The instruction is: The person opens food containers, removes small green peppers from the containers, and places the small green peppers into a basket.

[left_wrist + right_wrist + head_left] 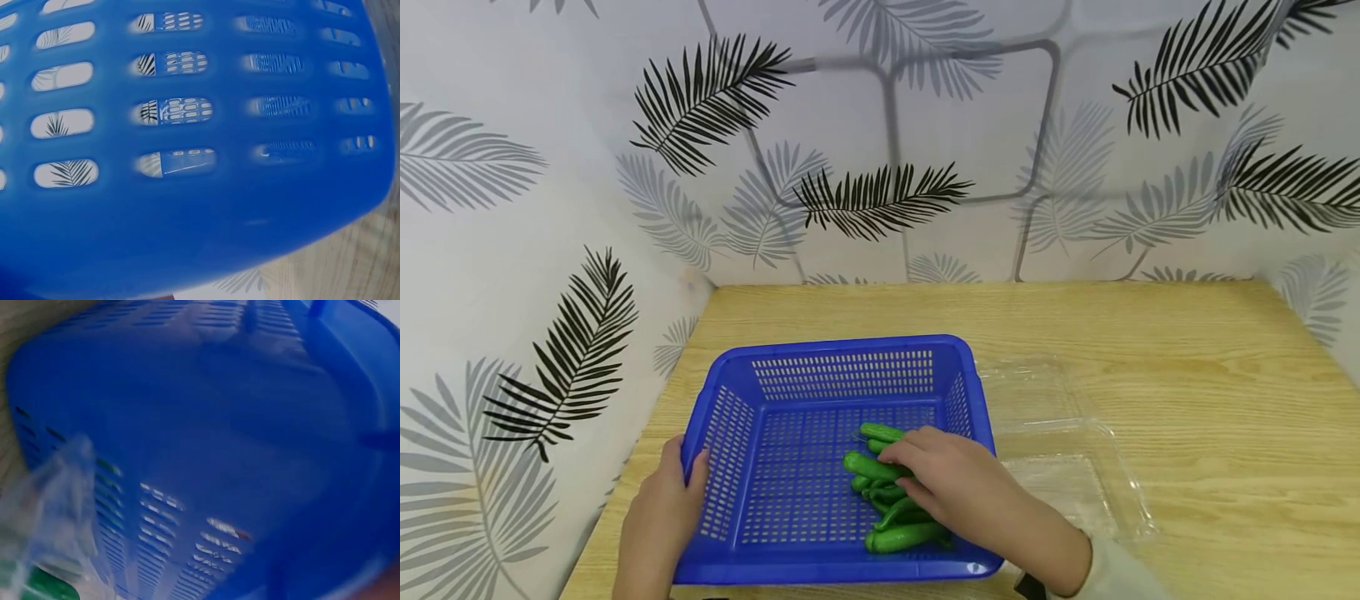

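Observation:
A blue plastic basket (835,572) with slotted walls stands on the table. My left hand (658,500) grips its left rim, thumb on the inner side. Several long green peppers (906,537) lie in a pile at the basket's right side. Over that pile, my right hand (958,483) reaches in across the right rim, its curled fingers and thumb around one green pepper (872,467). The palm hides part of the pile. In the left wrist view the basket's slotted wall (187,219) fills most of the picture; the right wrist view shows its outside (219,425).
A clear plastic box with a hinged lid (1075,483) lies unfolded on the table, right beside the basket. The wood-grain table (1210,400) stretches away to the right. Leaf-patterned sheeting (955,125) stands behind and to the left.

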A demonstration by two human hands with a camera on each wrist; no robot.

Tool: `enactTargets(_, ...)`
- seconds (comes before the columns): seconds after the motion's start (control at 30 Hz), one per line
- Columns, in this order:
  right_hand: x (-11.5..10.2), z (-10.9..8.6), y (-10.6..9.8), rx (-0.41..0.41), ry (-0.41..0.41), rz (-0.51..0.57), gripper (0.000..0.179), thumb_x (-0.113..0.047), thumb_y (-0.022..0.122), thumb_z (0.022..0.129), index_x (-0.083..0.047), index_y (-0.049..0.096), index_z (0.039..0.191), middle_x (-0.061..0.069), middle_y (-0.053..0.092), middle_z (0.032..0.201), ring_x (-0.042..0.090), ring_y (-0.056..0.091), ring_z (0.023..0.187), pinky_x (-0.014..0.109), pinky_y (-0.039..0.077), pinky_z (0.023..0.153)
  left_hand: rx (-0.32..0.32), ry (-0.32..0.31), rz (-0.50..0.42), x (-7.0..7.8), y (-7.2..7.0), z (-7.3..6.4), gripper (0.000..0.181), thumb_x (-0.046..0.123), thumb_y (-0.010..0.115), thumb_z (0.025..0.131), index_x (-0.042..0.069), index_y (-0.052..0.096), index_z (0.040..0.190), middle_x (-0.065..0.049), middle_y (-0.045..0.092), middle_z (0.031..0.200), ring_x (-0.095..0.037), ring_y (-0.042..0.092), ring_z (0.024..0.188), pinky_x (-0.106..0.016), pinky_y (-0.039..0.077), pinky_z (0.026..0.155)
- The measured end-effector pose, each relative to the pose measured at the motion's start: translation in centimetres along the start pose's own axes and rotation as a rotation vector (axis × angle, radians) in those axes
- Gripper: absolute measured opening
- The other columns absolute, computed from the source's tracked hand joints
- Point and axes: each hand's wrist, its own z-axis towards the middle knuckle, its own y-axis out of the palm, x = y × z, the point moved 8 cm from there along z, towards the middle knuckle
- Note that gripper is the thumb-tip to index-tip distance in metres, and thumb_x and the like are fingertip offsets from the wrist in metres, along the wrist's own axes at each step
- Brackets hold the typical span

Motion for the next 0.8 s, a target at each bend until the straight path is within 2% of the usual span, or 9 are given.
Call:
enactTargets(0.13,0.3,0.2,1.2,-0.074,0.039,-0.014,0.024,-0.014,0.067,0.085,-0.015,0.064,0.109,-0.006,0.062,0.099,0.01,0.059,0.089,0.028,0.05,0.073,-0.003,-0.003,0.0,0.0,0.0,-0.1,0.061,0.044,0.028,0.099,-0.002,0.029,0.138,-0.032,0.056,0.11,-0.047,0.058,0.094,-0.056,0.042,0.07)
enactTargets(0.3,1.0,0.1,3.0,-0.18,0.103,-0.048,0.021,-0.012,0.07,0.082,-0.013,0.067,0.102,-0.004,0.064,0.091,0.012,0.061,0.083,0.028,0.05,0.067,-0.01,-0.007,-0.002,0.0,0.1,-0.1,0.061,0.044,0.028,0.099,-0.002,0.029,0.138,-0.031,0.057,0.109,-0.046,0.059,0.093,-0.056,0.043,0.069)
enactTargets(0.43,1.1,0.0,3.8,-0.221,0.113,-0.082,0.018,-0.01,0.071,0.079,-0.013,0.069,0.097,-0.004,0.064,0.086,0.012,0.061,0.079,0.028,0.049,0.063,-0.011,-0.01,-0.002,0.0,0.0,-0.1,0.062,0.046,0.028,0.099,-0.002,0.029,0.138,-0.03,0.058,0.106,-0.044,0.06,0.089,-0.055,0.043,0.067)
enactTargets(0.63,1.0,0.0,3.6,-0.201,0.095,-0.089,0.016,-0.016,0.073,0.079,-0.014,0.069,0.095,-0.005,0.064,0.086,0.012,0.06,0.078,0.028,0.049,0.065,-0.01,-0.012,-0.001,0.1,-0.1,-0.1,0.062,0.046,0.028,0.099,-0.001,0.029,0.138,-0.031,0.058,0.106,-0.045,0.059,0.09,-0.055,0.043,0.067)
enactTargets(0.8,0.9,-0.5,1.6,-0.057,0.055,-0.046,0.014,-0.022,0.07,0.083,-0.016,0.069,0.096,-0.006,0.063,0.09,0.011,0.059,0.083,0.028,0.048,0.071,-0.003,-0.011,0.001,0.0,-0.3,-0.3,0.062,0.046,0.027,0.099,0.0,0.029,0.139,-0.031,0.058,0.107,-0.046,0.059,0.091,-0.055,0.042,0.067)
